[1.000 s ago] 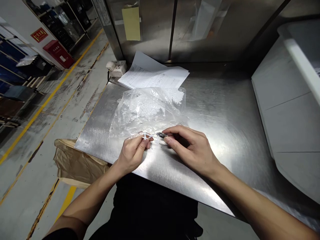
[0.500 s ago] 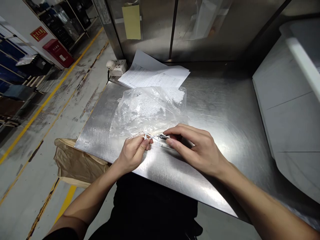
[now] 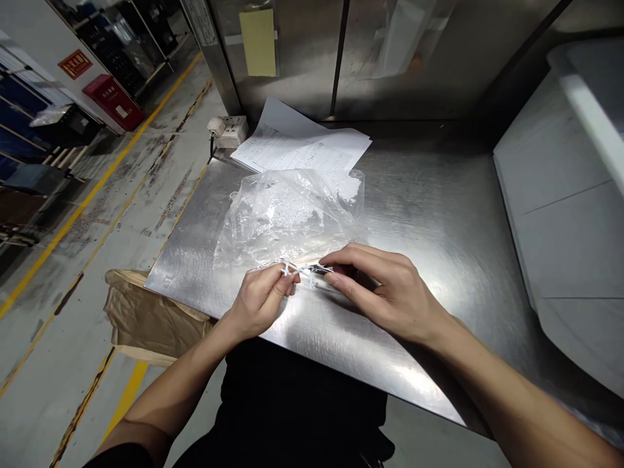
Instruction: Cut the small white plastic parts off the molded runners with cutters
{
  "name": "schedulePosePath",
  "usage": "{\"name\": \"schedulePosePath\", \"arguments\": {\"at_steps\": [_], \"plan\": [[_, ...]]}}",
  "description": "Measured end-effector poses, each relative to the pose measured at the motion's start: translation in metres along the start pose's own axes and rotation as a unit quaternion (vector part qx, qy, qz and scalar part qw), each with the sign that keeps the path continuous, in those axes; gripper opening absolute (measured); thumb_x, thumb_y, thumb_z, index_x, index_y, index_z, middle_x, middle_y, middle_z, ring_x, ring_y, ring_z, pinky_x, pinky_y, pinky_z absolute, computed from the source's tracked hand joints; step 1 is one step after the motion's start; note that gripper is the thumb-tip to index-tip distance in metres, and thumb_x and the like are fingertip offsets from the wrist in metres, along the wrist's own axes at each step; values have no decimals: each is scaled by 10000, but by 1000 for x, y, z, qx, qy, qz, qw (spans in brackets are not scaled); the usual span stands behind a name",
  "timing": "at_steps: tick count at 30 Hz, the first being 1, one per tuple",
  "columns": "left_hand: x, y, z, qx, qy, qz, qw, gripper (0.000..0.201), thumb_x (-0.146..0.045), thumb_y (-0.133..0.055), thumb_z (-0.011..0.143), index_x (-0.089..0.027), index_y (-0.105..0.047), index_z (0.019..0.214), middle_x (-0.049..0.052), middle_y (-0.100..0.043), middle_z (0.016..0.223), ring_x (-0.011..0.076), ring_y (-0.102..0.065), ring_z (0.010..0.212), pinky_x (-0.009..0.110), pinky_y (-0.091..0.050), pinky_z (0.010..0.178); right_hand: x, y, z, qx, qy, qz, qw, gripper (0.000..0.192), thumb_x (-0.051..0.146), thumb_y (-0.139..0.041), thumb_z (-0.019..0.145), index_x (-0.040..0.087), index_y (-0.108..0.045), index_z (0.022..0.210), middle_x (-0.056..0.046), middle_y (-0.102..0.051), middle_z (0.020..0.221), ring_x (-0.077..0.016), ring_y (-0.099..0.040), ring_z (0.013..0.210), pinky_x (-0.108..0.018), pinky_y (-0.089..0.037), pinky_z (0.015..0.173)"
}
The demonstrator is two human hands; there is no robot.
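Your two hands meet at the centre of the frame, over a steel table (image 3: 429,214). Your left hand (image 3: 260,302) pinches a thin, branched white piece (image 3: 299,270) between thumb and forefinger, its other fingers curled in. Your right hand (image 3: 377,286) grasps a small dark piece (image 3: 319,268) by thumb and fingertips, its tip at the white piece's right end. They seem to touch, though the detail is too small to be certain.

Work on this white piece looks under way: it is in your grip, and both hands are busy at it. Nothing shows it as finished. Just above your hands, a see-through bag (image 3: 238,244) lies with a heap of white bits (image 3: 292,205) inside; whether those are done or waiting, you cannot tell from here.

Counted: one white piece and one dark piece in hand; one bag, its bits too many and too small to number. At upper centre lie papers (image 3: 302,148), at least two sheets, beside one socket (image 3: 236,133) with one plug (image 3: 215,126). One yellow note (image 3: 258,42) hangs at the top. One brown bag (image 3: 151,318) is at lower left, one red box (image 3: 113,101) at upper left, and one large grey panel (image 3: 570,253) at the right edge.
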State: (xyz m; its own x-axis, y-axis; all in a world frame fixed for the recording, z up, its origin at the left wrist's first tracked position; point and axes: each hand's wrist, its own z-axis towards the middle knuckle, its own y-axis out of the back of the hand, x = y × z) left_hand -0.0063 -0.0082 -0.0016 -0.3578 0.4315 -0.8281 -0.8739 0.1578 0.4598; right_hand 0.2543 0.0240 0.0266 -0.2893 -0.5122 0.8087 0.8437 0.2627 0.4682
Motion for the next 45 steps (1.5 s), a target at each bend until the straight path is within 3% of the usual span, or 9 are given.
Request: {"name": "schedulePosePath", "arguments": {"at_steps": [8, 24, 31, 37, 45], "plan": [[1, 2, -1, 16, 1, 11, 1000, 312, -267, -490, 1202, -198, -653, 944, 17, -685, 815, 136, -665, 730, 268, -526, 702, -3, 1, 1, 10, 14, -6, 1000, 169, 307, -685, 1125, 256, -835, 1182, -41, -834, 955, -206, -756, 779, -357, -562, 712], [1, 1, 1, -19, -58, 43, 997, 284, -177, -514, 1170, -199, -601, 900, 3, -643, 802, 126, -635, 720, 257, -495, 694, -7, -1, -1, 10, -9, 24, 1000, 150, 262, -731, 1109, 257, -837, 1215, -38, -885, 1083, -215, -838, 919, -342, -638, 815], [3, 0, 0, -15, -41, 34, 998, 280, -184, -513, 1173, -197, -614, 913, 3, -655, 812, 128, -658, 738, 257, -513, 720, -10, -5, -2, -5, 2, 32, 999, 132, 246, -742, 1102, 248, -838, 1192, -22, -886, 1071, -197, -836, 902, -311, -622, 793], [2, -2, 0, -34, 9, 30, 999, 327, -225, -559, 1176, -194, -630, 859, -10, -657, 768, 115, -663, 717, 248, -521, 731, -11, -12, -4, -27, -60, 43, 997, 119, 292, -758, 1092, 257, -853, 1153, -10, -894, 1073, -212, -844, 936, -325, -620, 819], [3, -6, -1, -68, 44, 46, 996, 232, -295, -600, 1175, -183, -762, 1053, -26, -649, 722, 108, -643, 659, 239, -517, 694, -8, -21, -3, -27, -156, 86, 984, 176, 384, -740, 1085, 255, -857, 1065, -21, -869, 935, -232, -820, 856, -339, -592, 699]]}}
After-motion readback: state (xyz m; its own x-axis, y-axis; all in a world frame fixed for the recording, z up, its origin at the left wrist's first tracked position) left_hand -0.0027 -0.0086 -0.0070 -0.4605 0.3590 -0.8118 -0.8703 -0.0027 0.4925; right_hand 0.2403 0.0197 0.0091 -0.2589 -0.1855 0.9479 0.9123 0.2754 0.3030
